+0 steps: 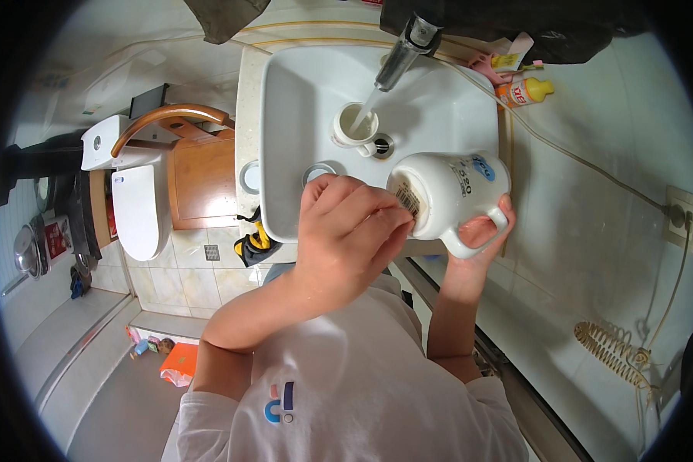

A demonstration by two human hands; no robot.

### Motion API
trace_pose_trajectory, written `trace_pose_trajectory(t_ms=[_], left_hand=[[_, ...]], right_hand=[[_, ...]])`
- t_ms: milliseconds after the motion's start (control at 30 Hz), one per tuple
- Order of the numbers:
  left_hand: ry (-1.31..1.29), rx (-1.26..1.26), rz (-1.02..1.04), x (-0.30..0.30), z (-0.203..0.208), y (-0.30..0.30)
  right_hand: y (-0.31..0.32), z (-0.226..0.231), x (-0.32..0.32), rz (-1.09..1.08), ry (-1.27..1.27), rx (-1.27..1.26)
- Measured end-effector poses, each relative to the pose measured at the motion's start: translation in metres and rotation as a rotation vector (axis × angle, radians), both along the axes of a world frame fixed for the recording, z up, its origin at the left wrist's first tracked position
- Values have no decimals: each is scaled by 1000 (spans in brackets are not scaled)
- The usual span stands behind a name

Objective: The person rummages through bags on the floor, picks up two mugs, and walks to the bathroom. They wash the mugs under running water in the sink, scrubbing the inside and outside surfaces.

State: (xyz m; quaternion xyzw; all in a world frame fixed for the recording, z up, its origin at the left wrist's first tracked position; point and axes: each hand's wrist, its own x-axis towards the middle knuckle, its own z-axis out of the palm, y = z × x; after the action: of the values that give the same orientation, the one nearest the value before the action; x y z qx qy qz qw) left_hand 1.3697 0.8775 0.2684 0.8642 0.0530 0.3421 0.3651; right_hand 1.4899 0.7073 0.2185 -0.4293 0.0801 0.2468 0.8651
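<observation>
My right hand (pixel 491 235) holds a large white mug (pixel 489 189) tipped on its side, fingers at its handle and wall. The mug's base faces left, with a barcode sticker (pixel 408 196) on it. My left hand (pixel 350 231) is closed, thumb and fingertips pinched together against the base at the sticker's edge; how much of the sticker they grip is hidden. In the white sink (pixel 289 115), a smaller white cup (pixel 353 127) stands beside the drain (pixel 383 146). Water runs into it from the metal tap (pixel 404 58).
Round lid-like pieces lie in the sink (pixel 316 171) and on the counter (pixel 250 177). At the back right stands an orange bottle with a yellow cap (pixel 527 92). A cable (pixel 570 142) runs to a wall socket (pixel 679 219). Left are a toilet (pixel 140 208) and a wooden chair (pixel 200 181).
</observation>
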Motion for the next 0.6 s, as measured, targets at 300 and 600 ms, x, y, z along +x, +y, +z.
trace_pose_trajectory(t_ms=[300,600], left_hand=[[-28,-97,-109,9,5,4],[-42,-255,-179,7,4,12]], right_hand=[[1,6,-2,22,-9,85],[-2,-1,0,82,-72,174]])
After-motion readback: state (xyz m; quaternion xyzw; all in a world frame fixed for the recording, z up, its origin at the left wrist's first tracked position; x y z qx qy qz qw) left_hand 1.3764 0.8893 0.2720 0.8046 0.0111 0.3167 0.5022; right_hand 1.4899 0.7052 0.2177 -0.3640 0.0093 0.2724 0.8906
